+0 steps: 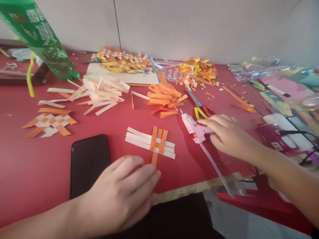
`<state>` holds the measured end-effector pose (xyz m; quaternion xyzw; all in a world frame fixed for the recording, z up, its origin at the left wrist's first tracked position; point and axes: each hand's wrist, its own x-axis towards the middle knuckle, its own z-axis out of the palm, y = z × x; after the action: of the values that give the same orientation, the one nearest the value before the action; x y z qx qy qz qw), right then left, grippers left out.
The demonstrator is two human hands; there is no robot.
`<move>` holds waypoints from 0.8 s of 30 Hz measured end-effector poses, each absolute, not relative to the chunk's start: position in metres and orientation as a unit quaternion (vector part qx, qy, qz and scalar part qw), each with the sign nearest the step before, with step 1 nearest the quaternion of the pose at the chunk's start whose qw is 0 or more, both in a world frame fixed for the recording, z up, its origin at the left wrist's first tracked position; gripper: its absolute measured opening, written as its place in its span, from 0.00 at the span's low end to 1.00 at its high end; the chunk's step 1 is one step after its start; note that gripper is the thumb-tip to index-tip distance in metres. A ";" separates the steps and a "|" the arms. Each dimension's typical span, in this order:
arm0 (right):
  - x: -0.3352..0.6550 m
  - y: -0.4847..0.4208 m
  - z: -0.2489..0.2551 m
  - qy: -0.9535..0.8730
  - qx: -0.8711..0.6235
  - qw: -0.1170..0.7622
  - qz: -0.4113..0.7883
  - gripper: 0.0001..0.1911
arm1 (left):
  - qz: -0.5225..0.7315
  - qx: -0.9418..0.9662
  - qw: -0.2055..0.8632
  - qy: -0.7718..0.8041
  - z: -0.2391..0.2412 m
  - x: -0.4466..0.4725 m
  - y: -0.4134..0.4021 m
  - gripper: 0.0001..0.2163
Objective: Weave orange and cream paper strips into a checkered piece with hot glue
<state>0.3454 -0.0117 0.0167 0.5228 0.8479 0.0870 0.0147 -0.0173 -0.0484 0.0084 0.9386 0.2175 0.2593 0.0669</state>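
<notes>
Paper strips, white and orange, lie crossed in a small weave (158,145) on the red table top. Just in front of it is my left hand (129,189), its fingers curled and close together beside the lower end of an orange strip. The underside of those fingers is hidden, so whatever they may hold does not show. On the right, my right hand (224,131) has its fingers around the handle of a pink glue gun (190,124). A long clear glue stick (216,169) sticks out of the gun's back end, past the table edge.
A black phone (89,162) lies left of the weave, below a finished woven piece (52,123). Behind are piles of white strips (99,91) and orange strips (164,98), scissors (195,99) and a leaning green bottle (42,39). Plastic and cables crowd the right.
</notes>
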 end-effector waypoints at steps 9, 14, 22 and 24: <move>0.278 0.010 0.047 0.862 0.474 -0.144 0.112 0.11 | 0.231 0.952 0.095 0.179 0.004 -0.015 -0.048 0.17; 0.220 0.031 0.045 0.930 0.313 -0.183 -0.060 0.09 | 0.248 0.941 0.090 0.212 0.005 -0.015 -0.046 0.17; 0.177 0.070 0.014 0.950 0.258 -0.132 -0.117 0.16 | 0.224 0.915 0.044 0.333 0.008 -0.017 -0.046 0.07; 0.174 0.076 0.010 0.951 0.264 -0.128 -0.098 0.16 | 0.212 0.914 0.039 0.343 0.008 -0.017 -0.046 0.07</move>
<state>0.1742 0.0764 0.0096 0.2637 0.9511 -0.0979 -0.1278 -0.0172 -0.0457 0.0079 0.9144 0.3426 0.2120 0.0389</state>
